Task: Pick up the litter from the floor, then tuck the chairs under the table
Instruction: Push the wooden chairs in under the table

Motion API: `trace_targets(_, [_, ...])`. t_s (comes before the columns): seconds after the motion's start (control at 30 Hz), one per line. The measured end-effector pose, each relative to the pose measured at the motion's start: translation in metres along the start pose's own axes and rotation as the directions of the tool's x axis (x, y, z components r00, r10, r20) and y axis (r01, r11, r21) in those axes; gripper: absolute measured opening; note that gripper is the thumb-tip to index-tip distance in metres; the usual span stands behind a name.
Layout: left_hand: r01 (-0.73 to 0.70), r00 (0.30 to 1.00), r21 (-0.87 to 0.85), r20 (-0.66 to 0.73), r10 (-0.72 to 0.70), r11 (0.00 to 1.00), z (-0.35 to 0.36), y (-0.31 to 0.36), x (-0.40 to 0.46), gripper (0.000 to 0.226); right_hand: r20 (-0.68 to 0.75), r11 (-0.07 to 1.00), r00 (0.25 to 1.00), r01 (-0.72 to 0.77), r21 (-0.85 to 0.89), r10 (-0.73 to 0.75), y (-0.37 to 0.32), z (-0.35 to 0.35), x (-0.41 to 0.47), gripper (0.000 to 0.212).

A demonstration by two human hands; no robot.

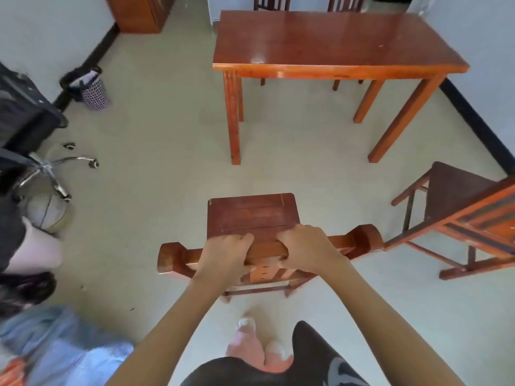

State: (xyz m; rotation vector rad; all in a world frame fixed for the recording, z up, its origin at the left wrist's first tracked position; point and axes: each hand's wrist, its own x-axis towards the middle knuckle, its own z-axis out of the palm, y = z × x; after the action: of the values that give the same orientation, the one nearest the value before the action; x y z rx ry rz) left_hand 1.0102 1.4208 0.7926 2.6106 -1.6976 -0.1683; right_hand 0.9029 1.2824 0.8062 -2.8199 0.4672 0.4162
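I had both hands closed over the top rail of the chair [252, 215], the left hand [225, 253] and the right hand [305, 245] side by side near the middle of the rail, fingers curled over its front edge. The chair stood on the floor [156, 151] facing the desk [328, 43], well apart from it, and roughly in line with the desk's near left leg [233, 118] rather than with the open gap between the legs. That was my main worry: pushed straight ahead, the seat looked likely to strike that leg, so I judged it would need steering to the right first. With both hands so close together at the centre, I also thought the chair could swing or twist as it slid, and its legs might catch or scrape on the floor. A second chair [457, 215] stood tilted at an angle just off the right end of the rail, close enough that a rightward shift might knock into it. Two more chairs seemed already tucked in at the far side. A few small dark specks [131, 309] lay on the floor to my left; whether they were leftover litter I could not tell. A bin [93, 89] stood by the left wall.
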Motion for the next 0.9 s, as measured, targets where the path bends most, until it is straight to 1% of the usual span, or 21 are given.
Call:
trace_targets(0.1, [-0.024, 1.0, 0.048, 0.006, 0.023, 0.999, 0.001, -0.003, 0.001, 0.038, -0.006, 1.0, 1.0, 0.029, -0.008, -0.03, 0.003, 0.0, 0.0, 0.011])
trace_targets(0.17, [-0.06, 0.998, 0.042, 0.016, 0.059, 0.997, 0.001, -0.008, 0.002, 0.041, -0.029, 0.999, 0.999, 0.039, -0.006, -0.04, 0.005, 0.001, -0.001, 0.01])
trace_targets(0.2, [-0.091, 0.996, 0.06, -0.005, 0.091, 0.994, 0.003, -0.01, 0.004, 0.043, -0.035, 0.999, 0.998, 0.044, -0.009, -0.044, 0.007, 0.001, -0.001, 0.01])
trace_targets(0.27, [-0.133, 0.99, 0.106, -0.029, 0.137, 0.985, 0.0, -0.012, 0.008, 0.044, -0.052, 0.999, 0.998, 0.046, -0.007, -0.046, 0.009, 0.0, -0.001, 0.012])
trace_targets(0.3, [-0.138, 0.99, 0.11, 0.002, 0.139, 0.984, -0.004, -0.01, 0.01, 0.044, -0.061, 0.999, 0.997, 0.046, -0.005, -0.046, 0.011, -0.001, 0.0, 0.014])
trace_targets(0.33, [-0.145, 0.989, 0.09, -0.002, 0.146, 0.985, -0.003, -0.01, 0.012, 0.043, -0.07, 0.999, 0.997, 0.045, -0.002, -0.045, 0.012, -0.002, 0.001, 0.015])
trace_targets(0.43, [-0.175, 0.984, 0.017, -0.031, 0.175, 0.984, -0.003, -0.008, 0.024, 0.043, -0.09, 1.0, 0.996, 0.024, 0.013, -0.023, 0.021, -0.005, 0.001, 0.015])
trace_targets(0.47, [-0.2, 0.978, 0.041, -0.052, 0.202, 0.979, -0.004, -0.006, 0.03, 0.042, -0.094, 1.0, 0.996, 0.007, 0.014, -0.006, 0.025, -0.006, 0.0, 0.014])
trace_targets(0.57, [-0.273, 0.962, 0.105, -0.006, 0.275, 0.956, -0.01, -0.001, 0.046, 0.041, -0.128, 0.999, 0.99, -0.051, 0.006, 0.051, 0.035, -0.01, -0.003, 0.018])
trace_targets(0.67, [-0.321, 0.945, 0.15, -0.012, 0.326, 0.935, -0.014, -0.006, 0.064, 0.04, -0.166, 0.996, 0.982, -0.08, 0.045, 0.086, 0.037, -0.014, 0.003, 0.017])
trace_targets(0.8, [-0.324, 0.945, 0.124, -0.012, 0.328, 0.938, -0.02, -0.022, 0.083, 0.039, -0.212, 0.993, 0.972, -0.088, 0.083, 0.104, 0.033, -0.017, 0.022, 0.024])
trace_targets(0.9, [-0.326, 0.944, 0.093, -0.021, 0.329, 0.941, -0.02, -0.032, 0.093, 0.039, -0.23, 0.991, 0.967, -0.092, 0.095, 0.111, 0.032, -0.018, 0.031, 0.025])
